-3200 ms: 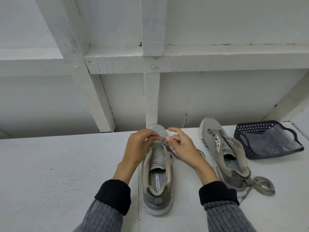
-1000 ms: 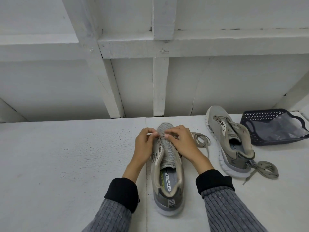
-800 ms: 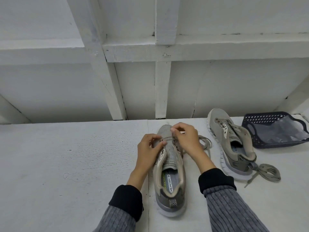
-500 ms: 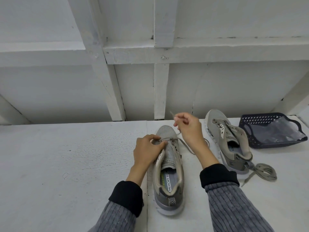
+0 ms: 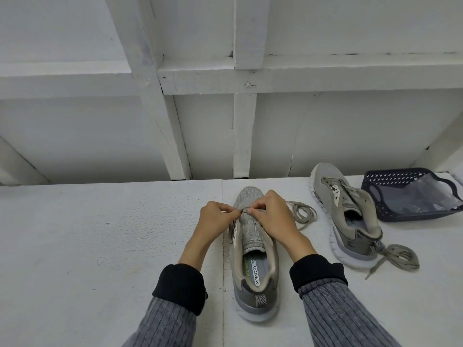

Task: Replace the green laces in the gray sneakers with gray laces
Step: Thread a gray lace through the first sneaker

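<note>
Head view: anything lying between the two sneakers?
Yes. In the head view a loose coiled lace lies on the white table between the near sneaker and the far sneaker, beside the right hand.

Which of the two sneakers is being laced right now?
The centre sneaker, between both hands: left hand and right hand pinch lace at its toe-end eyelets. The right-side sneaker by the basket lies untouched.
</note>
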A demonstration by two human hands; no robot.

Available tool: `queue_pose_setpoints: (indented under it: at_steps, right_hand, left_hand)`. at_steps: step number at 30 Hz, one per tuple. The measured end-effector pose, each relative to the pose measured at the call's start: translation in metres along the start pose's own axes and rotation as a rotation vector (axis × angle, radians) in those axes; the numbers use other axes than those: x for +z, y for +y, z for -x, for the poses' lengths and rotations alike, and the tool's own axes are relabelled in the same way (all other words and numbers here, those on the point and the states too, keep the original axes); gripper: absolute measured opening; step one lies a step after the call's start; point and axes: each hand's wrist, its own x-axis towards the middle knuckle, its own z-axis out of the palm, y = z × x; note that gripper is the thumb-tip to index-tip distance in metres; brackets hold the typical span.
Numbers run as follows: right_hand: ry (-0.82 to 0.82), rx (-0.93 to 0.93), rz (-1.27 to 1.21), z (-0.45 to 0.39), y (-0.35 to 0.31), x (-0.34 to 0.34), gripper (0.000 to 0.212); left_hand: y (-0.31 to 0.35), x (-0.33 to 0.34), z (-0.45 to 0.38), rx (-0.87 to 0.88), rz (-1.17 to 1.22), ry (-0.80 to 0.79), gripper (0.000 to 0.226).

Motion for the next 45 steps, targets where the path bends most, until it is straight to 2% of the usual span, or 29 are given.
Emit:
queue_pose_setpoints:
  at_steps: [9, 14, 16, 22, 27, 30, 33, 35, 39, 41, 43, 45]
  right_hand:
    - [0.047, 0.027, -0.076, 0.005, -0.002, 0.011, 0.008]
    - [-0.031, -0.075, 0.234, -0.003, -0.010, 0.008, 0.008]
    - [-0.050, -0.104, 0.285, -0.005, -0.011, 0.008, 0.009]
    - [0.016, 0.014, 0.015, -0.002, -0.003, 0.017, 0.006]
    - [0.011, 0.014, -0.036, -0.004, -0.003, 0.019, 0.004]
    - [0.034, 0.020, -0.071, -0.002, -0.001, 0.022, 0.002]
    - [0.065, 0.041, -0.153, 0.000, 0.000, 0.020, 0.016]
    - [0.070, 0.066, -0.251, 0.003, 0.000, 0.017, 0.023]
    - [0.055, 0.130, -0.384, 0.022, 0.001, 0.008, 0.030]
    - [0.068, 0.158, -0.412, 0.036, 0.001, 0.006, 0.033]
    - [0.073, 0.166, -0.410, 0.048, -0.002, 0.007, 0.034]
    - [0.081, 0.137, -0.325, 0.057, -0.006, 0.012, 0.030]
  left_hand:
    - [-0.006, 0.003, -0.002, 0.013, 0.028, 0.011, 0.006]
    - [-0.007, 0.006, -0.004, 0.028, 0.015, 0.023, 0.007]
    - [-0.009, 0.007, -0.005, 0.033, 0.011, 0.029, 0.007]
    - [-0.020, 0.006, -0.007, 0.130, 0.019, 0.000, 0.016]
    - [-0.033, 0.011, -0.014, 0.165, 0.109, 0.047, 0.004]
    - [-0.035, 0.017, -0.018, 0.160, 0.043, 0.092, 0.008]
    - [-0.033, 0.021, -0.017, 0.220, -0.038, 0.123, 0.006]
    - [-0.033, 0.022, -0.015, 0.204, 0.070, 0.170, 0.008]
    - [-0.033, 0.011, -0.013, -0.049, 0.755, 0.255, 0.020]
    - [-0.033, 0.004, -0.014, -0.108, 0.975, 0.253, 0.025]
    - [-0.034, 0.001, -0.014, -0.095, 0.950, 0.232, 0.024]
    - [-0.037, 0.003, -0.011, -0.025, 0.765, 0.186, 0.016]
